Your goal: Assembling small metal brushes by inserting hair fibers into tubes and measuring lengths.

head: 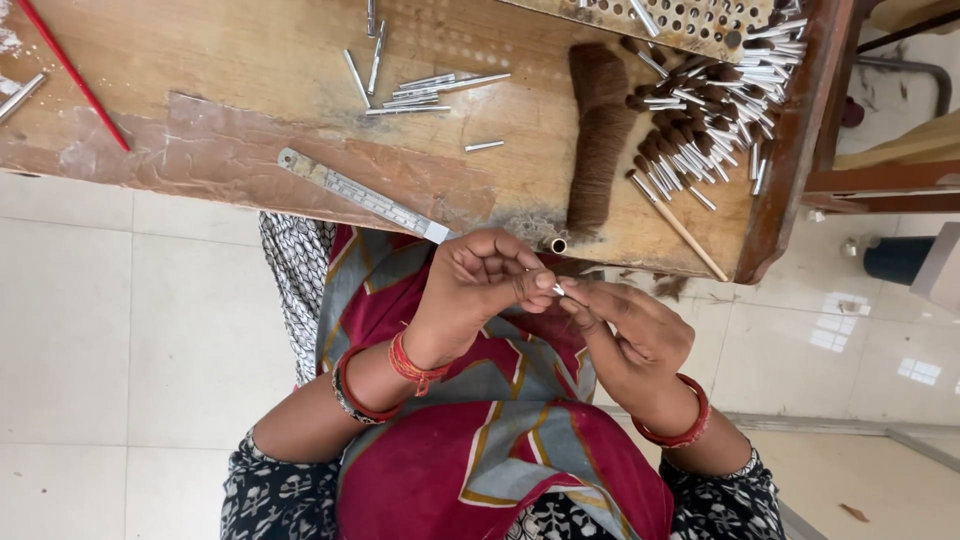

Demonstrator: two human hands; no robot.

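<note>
A small metal tube (557, 289) is pinched between left hand (480, 285) and right hand (630, 335) fingertips, just below the wooden table (250, 60) edge.

Soft, even daylight fills the scene, bright without harshness. The pale floor tiles (120, 320) bounce much of it back, and small square patches of glare (838, 322) sit on the tiles beyond the right edge of the table (230, 120), suggesting light entering from that side. Shadows are faint: a thin dark band runs under the table's near edge, and the hands (560, 300) throw soft shade on the cloth beneath. Focus is sharp across the middle. The wide lens bends the table's edges, most at its corners, and detail softens slightly there.
</note>
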